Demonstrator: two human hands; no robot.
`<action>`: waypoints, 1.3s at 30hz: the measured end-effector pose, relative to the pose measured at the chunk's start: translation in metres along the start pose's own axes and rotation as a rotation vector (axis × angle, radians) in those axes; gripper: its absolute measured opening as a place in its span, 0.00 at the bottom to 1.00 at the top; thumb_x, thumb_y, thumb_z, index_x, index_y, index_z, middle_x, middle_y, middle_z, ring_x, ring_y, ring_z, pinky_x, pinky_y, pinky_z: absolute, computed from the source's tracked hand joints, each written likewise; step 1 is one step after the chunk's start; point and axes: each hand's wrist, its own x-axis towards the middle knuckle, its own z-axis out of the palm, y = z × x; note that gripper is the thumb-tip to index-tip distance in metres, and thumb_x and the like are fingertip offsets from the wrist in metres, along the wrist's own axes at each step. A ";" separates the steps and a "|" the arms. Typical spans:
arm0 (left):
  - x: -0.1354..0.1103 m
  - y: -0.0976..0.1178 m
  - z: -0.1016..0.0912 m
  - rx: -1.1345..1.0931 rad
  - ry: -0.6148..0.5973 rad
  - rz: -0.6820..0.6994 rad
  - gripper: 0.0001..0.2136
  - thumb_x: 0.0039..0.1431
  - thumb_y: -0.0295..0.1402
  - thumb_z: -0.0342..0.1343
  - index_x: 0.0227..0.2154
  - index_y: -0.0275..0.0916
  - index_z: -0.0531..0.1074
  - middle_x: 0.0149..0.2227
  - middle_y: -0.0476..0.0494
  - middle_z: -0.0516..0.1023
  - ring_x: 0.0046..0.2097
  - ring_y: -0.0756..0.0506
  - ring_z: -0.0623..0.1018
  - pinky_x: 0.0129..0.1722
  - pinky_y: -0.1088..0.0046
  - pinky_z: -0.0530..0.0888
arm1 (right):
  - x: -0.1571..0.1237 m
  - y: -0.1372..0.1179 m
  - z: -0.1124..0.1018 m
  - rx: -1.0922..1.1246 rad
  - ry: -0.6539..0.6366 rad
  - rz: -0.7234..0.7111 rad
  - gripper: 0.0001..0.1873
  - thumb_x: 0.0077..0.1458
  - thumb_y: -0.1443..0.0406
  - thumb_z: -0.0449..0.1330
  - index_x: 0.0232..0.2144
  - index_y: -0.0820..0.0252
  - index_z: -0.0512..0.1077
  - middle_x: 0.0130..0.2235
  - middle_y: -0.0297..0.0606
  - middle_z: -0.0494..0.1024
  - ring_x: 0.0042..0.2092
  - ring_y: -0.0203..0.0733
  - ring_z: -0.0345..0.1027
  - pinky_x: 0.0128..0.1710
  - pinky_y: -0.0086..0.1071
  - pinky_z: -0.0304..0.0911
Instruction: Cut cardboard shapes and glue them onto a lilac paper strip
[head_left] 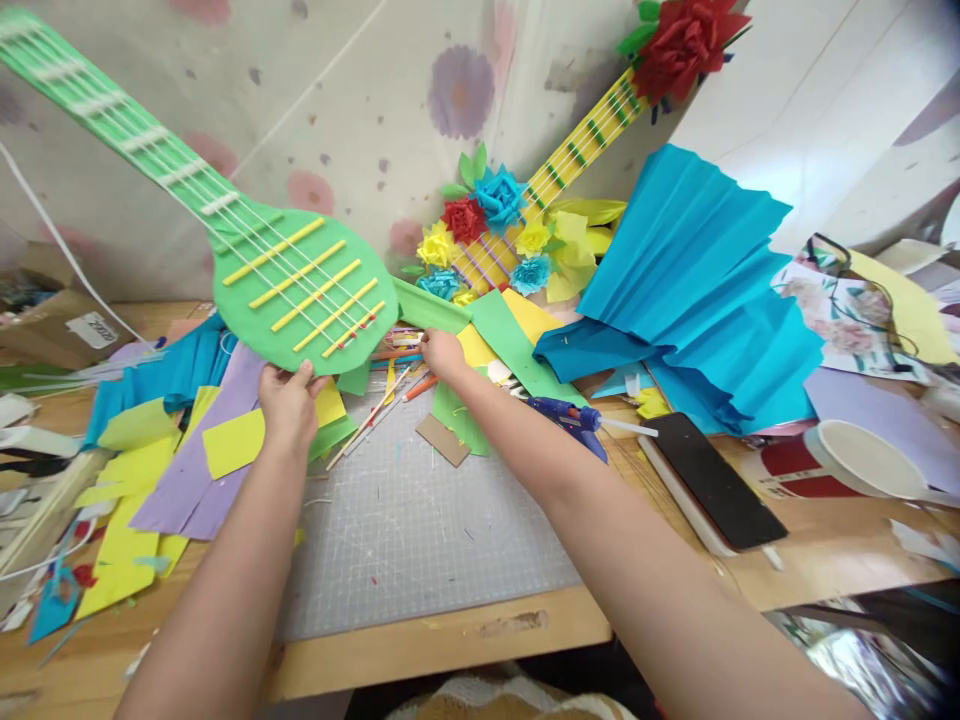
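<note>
My left hand (288,402) grips the lower edge of a green paper lute (259,325), thumb on the front face. The lute tilts with its neck toward the upper left; it has white strings, yellow bars on the body and white bars along the neck. My right hand (442,354) reaches into a heap of paper scraps and sticks behind the mat, fingers drawn together. What they hold, if anything, is too small to make out. Close by lie an orange pencil (420,388), thin wooden sticks (369,418) and a green paper strip (517,340).
Against the wall leans a yellow lute (574,160) with paper flowers. Blue crepe paper (690,270) stands to the right. A blue glue gun (570,420), a phone (712,480) and a paper cup (832,465) sit right of the cutting mat (420,540). Coloured paper covers the left side.
</note>
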 end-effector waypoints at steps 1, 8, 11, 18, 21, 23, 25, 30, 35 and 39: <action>-0.002 -0.003 -0.001 -0.001 -0.022 -0.036 0.12 0.43 0.20 0.55 0.32 0.38 0.63 0.36 0.47 0.72 0.36 0.49 0.76 0.38 0.64 0.76 | -0.005 0.002 -0.006 0.007 0.003 -0.025 0.14 0.55 0.67 0.48 0.39 0.62 0.71 0.39 0.44 0.76 0.41 0.45 0.69 0.40 0.34 0.61; 0.002 -0.037 0.000 0.128 -0.066 -0.103 0.10 0.43 0.22 0.55 0.30 0.38 0.64 0.37 0.45 0.73 0.40 0.47 0.76 0.41 0.59 0.75 | -0.052 0.027 -0.025 -0.169 -0.086 -0.515 0.13 0.52 0.71 0.51 0.38 0.60 0.72 0.42 0.41 0.74 0.44 0.44 0.62 0.43 0.34 0.57; 0.006 -0.049 0.004 0.186 -0.082 -0.062 0.09 0.45 0.24 0.54 0.31 0.38 0.64 0.40 0.43 0.73 0.41 0.46 0.76 0.43 0.61 0.75 | -0.059 0.035 -0.016 -0.282 -0.055 -0.607 0.14 0.54 0.71 0.49 0.40 0.63 0.71 0.42 0.46 0.73 0.44 0.46 0.60 0.44 0.38 0.55; 0.008 -0.048 0.005 0.654 0.001 0.207 0.26 0.41 0.25 0.59 0.46 0.32 0.61 0.51 0.31 0.66 0.55 0.37 0.66 0.56 0.53 0.61 | -0.072 0.032 -0.025 0.032 0.161 -0.552 0.11 0.49 0.73 0.51 0.36 0.62 0.69 0.38 0.43 0.74 0.45 0.45 0.61 0.47 0.38 0.56; 0.000 -0.042 0.007 0.740 0.082 0.349 0.35 0.39 0.25 0.61 0.53 0.30 0.54 0.57 0.26 0.55 0.62 0.35 0.54 0.61 0.54 0.52 | -0.085 0.035 -0.035 0.439 0.229 -0.358 0.05 0.48 0.66 0.56 0.31 0.59 0.67 0.37 0.40 0.74 0.44 0.43 0.64 0.45 0.38 0.59; -0.009 -0.037 0.010 0.728 0.095 0.434 0.37 0.41 0.26 0.60 0.55 0.29 0.51 0.59 0.24 0.49 0.63 0.35 0.49 0.62 0.55 0.49 | -0.094 0.039 -0.037 0.759 0.136 -0.216 0.09 0.47 0.61 0.59 0.31 0.58 0.65 0.35 0.38 0.75 0.41 0.41 0.67 0.43 0.39 0.61; -0.022 -0.031 0.014 0.716 0.105 0.527 0.36 0.43 0.26 0.58 0.56 0.28 0.49 0.60 0.23 0.45 0.64 0.35 0.47 0.62 0.55 0.48 | -0.103 0.045 -0.033 1.042 -0.014 -0.106 0.14 0.44 0.59 0.61 0.33 0.58 0.64 0.34 0.36 0.76 0.39 0.40 0.70 0.42 0.38 0.63; -0.072 -0.029 0.028 0.682 -0.087 0.798 0.22 0.52 0.28 0.52 0.51 0.36 0.57 0.57 0.30 0.56 0.61 0.40 0.56 0.59 0.57 0.56 | -0.117 0.055 -0.013 1.353 -0.045 0.095 0.20 0.35 0.59 0.66 0.31 0.59 0.65 0.31 0.34 0.76 0.36 0.37 0.70 0.40 0.36 0.66; -0.120 -0.051 0.044 0.832 -0.774 0.610 0.11 0.59 0.35 0.47 0.43 0.38 0.63 0.43 0.38 0.71 0.42 0.45 0.73 0.44 0.65 0.70 | -0.124 0.054 -0.005 1.378 0.020 0.045 0.22 0.36 0.57 0.66 0.33 0.58 0.65 0.33 0.34 0.75 0.36 0.36 0.69 0.38 0.33 0.65; -0.129 -0.058 0.050 0.941 -0.869 0.488 0.10 0.62 0.33 0.39 0.39 0.38 0.64 0.39 0.39 0.72 0.42 0.45 0.72 0.42 0.66 0.69 | -0.128 0.053 -0.005 1.290 0.087 0.039 0.20 0.37 0.56 0.65 0.32 0.58 0.64 0.33 0.34 0.72 0.35 0.36 0.65 0.37 0.32 0.62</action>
